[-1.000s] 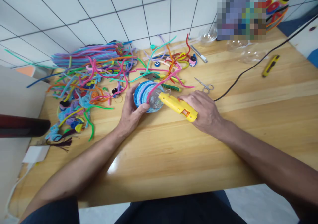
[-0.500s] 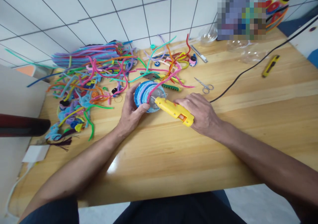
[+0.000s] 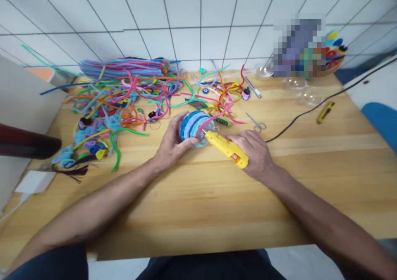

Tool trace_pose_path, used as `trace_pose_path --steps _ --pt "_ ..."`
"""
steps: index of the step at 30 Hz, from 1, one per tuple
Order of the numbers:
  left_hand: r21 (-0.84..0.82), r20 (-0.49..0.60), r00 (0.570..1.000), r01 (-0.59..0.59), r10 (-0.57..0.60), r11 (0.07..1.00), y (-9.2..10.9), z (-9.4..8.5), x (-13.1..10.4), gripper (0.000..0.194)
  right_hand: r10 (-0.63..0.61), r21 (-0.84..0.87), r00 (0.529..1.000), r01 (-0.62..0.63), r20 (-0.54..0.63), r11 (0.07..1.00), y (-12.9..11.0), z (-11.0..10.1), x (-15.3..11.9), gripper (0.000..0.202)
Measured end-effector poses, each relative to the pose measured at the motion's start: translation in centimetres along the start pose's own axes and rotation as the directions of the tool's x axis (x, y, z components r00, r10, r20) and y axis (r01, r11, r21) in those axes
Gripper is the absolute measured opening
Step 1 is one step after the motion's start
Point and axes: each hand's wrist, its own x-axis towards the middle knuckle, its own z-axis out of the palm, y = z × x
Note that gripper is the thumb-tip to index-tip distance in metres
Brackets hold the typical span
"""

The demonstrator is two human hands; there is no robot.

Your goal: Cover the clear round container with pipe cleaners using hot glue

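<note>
Ball clenched in left hand, right hand gripping glue gun against it

You have a heap of pipe cleaners across the far left of the table. Scissors lie near a black cable. A yellow knife sits beyond it, with clear domes by the wall.

left hand holds a wrapped ball; right hand presses a glue gun, seemingly touching.
</note>
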Motion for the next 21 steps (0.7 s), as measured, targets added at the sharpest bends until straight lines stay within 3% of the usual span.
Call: trace_pose_path --steps 4,10,13,17,21 --pt "-0.012 -0.014 1.0 0.0 0.0 1.0 0.0 0.4 0.0 0.084 0.028 -0.007 1.0 -0.028 0.008 1.0 0.6 0.0 -0.3 0.029" --pt "0.022 -0.023 0.998 -0.061 0.061 0.998 0.6 0.7 0.4 0.085 -0.042 0.033 0.999 0.042 0.028 0.999 1.0 -0.2 -0.6 0.027" --pt "0.04 -0.022 0.996 -0.08 0.081 0.996 1.1 0.7 0.6 0.084 0.041 0.008 0.993 -0.042 0.115 0.999 1.2 -0.2 -1.1 0.028" --pt "0.066 -0.009 0.995 -0.096 0.097 0.993 1.3 0.6 0.8 0.084 0.197 -0.066 0.935 -0.186 0.295 0.98 1.6 -0.3 -1.9 0.034" --pt "0.077 -0.007 0.992 -0.123 0.124 0.989 1.1 0.6 0.9 0.082 0.206 -0.063 0.933 -0.197 0.295 0.978 1.7 -0.3 -2.3 0.033"
